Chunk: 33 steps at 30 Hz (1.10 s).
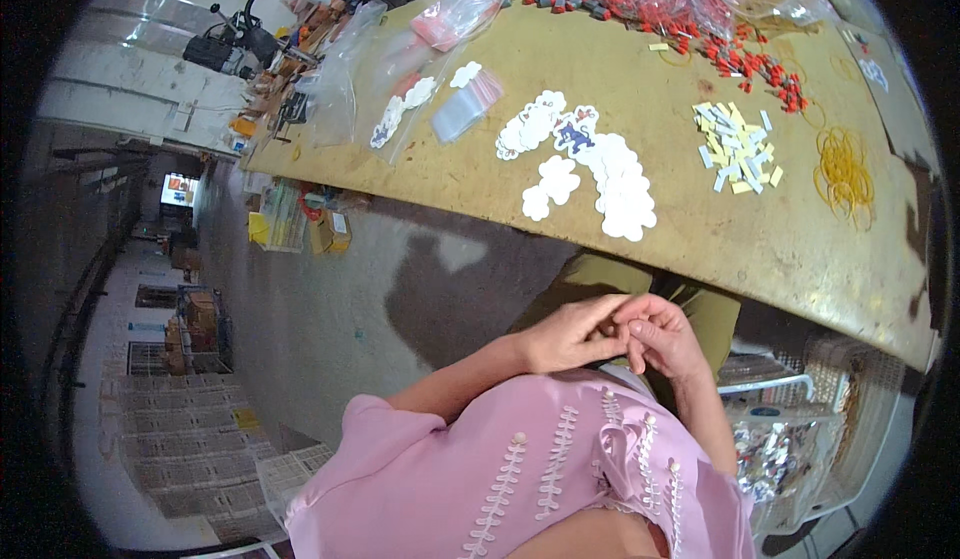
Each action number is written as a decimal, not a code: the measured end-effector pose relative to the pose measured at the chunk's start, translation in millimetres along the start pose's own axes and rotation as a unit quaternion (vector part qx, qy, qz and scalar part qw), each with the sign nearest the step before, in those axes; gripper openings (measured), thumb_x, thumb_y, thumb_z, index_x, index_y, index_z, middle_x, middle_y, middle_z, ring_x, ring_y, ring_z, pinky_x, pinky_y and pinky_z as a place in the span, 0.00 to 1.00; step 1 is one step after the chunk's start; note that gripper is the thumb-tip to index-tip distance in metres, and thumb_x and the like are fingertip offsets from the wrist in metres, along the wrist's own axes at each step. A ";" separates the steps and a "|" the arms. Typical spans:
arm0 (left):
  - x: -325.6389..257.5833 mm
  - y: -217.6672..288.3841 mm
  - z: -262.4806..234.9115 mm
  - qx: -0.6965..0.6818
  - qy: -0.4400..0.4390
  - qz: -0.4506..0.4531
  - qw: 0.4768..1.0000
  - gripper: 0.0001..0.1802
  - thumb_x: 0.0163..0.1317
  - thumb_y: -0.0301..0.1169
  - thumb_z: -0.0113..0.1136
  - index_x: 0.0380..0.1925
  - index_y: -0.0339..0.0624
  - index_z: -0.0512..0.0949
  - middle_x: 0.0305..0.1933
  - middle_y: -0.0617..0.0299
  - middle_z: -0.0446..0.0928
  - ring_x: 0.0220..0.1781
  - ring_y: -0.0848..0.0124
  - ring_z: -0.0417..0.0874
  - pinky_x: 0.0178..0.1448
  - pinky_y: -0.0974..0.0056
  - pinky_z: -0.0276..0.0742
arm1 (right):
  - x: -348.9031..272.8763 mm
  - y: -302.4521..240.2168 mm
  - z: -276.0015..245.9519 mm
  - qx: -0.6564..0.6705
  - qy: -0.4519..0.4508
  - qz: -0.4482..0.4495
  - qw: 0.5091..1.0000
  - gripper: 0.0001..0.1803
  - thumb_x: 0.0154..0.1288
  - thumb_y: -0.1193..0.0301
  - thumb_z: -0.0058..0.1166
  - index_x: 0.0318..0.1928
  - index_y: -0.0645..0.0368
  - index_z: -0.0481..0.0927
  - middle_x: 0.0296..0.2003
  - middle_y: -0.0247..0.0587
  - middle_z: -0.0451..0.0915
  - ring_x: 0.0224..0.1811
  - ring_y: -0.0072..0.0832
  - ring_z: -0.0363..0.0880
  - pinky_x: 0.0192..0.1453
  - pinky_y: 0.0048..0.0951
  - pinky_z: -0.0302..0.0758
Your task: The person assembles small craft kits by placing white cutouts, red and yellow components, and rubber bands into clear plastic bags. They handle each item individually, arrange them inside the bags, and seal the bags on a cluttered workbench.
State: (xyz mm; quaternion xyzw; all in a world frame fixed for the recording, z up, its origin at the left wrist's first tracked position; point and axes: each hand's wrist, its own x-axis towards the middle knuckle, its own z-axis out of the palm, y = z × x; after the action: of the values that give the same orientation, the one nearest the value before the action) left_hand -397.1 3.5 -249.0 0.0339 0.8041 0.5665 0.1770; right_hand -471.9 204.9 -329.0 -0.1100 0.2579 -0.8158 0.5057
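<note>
— Head view: where are the hands?
— Low in front of the body, below the counter (700,239) edge. The left hand (570,334) and right hand (665,337) meet, fingers touching; whether they pinch anything, I cannot tell.
— What lies nearest?
— White die-cut stickers (610,179) fanned on the counter, well apart from the hands, one blue-printed sticker (575,134) among them. Yellow-white paper strips (735,149) and rubber bands (843,169) lie further right.

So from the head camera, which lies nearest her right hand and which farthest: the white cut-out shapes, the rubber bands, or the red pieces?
From the right hand:
1. White cut-out shapes, mid-table, straight ahead.
2. Rubber bands, off to the right.
3. Red pieces, at the table's far edge.
</note>
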 end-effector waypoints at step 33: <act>-24.1 -46.4 3.1 -0.409 0.112 -0.050 0.904 0.04 0.75 0.24 0.65 0.46 0.43 0.82 0.37 0.64 0.85 0.33 0.82 0.79 0.38 0.75 0.74 | -5.3 47.1 54.3 0.219 0.043 -0.145 0.964 0.34 0.82 0.76 0.46 0.84 0.47 0.61 0.81 0.39 0.67 0.19 0.19 0.70 0.23 0.21 0.69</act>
State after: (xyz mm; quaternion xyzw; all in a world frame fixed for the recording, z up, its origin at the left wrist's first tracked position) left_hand -366.8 -16.4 -286.8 -0.1457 0.5168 0.8361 0.1125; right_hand -409.4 176.0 -307.9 0.0019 0.0758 -0.9211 0.3819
